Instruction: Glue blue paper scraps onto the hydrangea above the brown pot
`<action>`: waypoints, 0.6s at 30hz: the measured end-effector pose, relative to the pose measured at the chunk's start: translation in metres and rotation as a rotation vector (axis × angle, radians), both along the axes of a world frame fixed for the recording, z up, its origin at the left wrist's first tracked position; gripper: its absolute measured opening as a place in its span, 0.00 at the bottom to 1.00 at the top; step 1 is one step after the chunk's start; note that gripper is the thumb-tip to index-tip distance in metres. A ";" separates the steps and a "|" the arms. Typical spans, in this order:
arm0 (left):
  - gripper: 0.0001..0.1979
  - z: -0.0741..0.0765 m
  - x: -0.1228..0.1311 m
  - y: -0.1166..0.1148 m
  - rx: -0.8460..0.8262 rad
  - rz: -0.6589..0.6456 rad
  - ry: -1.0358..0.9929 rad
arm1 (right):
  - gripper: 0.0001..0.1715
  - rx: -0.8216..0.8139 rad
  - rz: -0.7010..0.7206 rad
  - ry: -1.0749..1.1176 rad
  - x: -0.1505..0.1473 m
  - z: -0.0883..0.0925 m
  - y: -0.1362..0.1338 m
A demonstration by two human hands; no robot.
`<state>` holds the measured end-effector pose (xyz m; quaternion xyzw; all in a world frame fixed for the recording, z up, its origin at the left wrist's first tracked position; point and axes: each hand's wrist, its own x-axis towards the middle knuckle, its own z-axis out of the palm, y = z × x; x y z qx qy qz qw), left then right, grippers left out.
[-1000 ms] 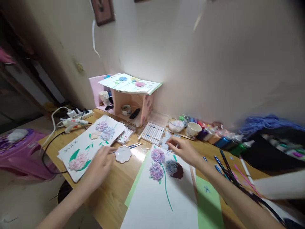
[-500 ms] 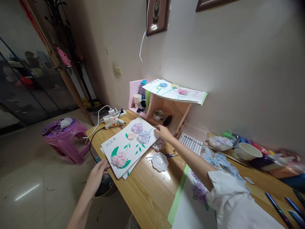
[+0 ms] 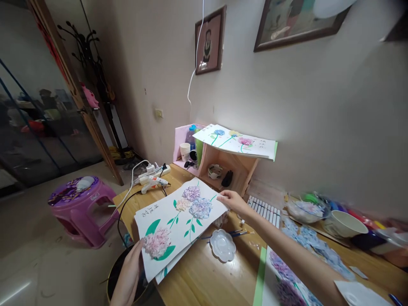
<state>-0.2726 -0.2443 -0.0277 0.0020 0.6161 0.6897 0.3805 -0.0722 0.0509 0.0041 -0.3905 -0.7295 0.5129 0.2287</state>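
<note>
My left hand [image 3: 130, 268] grips the left edge of a stack of white sheets, its thumb by a pink ruffled flower. The top flower picture [image 3: 188, 227] bears raised purple, blue, peach and pink blooms with green leaves and some handwriting. Another sheet [image 3: 174, 264] peeks out beneath it. At the upper right corner, my right hand [image 3: 232, 200] pinches the sheets between thumb and fingers. Just right of the stack lies a white flower-shaped palette [image 3: 223, 245] with paintbrushes [image 3: 240, 233] behind it. A second flower picture [image 3: 283, 280] lies partly under my right forearm.
A small shelf [image 3: 210, 185] carries more flower pictures [image 3: 236, 142]. A glue gun [image 3: 153, 182] and power strip [image 3: 159, 171] sit at the table's far left corner. Markers [image 3: 264, 210], a bowl [image 3: 307, 208] and a paper cup [image 3: 346, 223] stand right. A pink stool [image 3: 83, 212] and black bin [image 3: 119, 284] are left.
The view has tilted up, so the scene sits lower. The sheets have come closer to me with both hands, and my left hand has closed over their left edge.
</note>
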 end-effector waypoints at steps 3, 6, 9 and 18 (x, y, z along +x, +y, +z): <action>0.23 0.002 0.002 0.000 0.079 0.001 -0.063 | 0.15 -0.025 -0.026 0.074 0.009 0.001 -0.011; 0.31 0.008 0.004 0.000 0.100 -0.022 -0.128 | 0.17 -0.033 -0.035 0.127 0.015 0.005 -0.025; 0.34 0.018 0.012 -0.001 0.189 0.011 -0.170 | 0.18 -0.084 -0.035 0.176 0.026 0.009 -0.040; 0.36 0.029 0.043 0.005 0.149 -0.020 -0.122 | 0.25 -0.554 -0.013 0.180 0.119 0.032 -0.072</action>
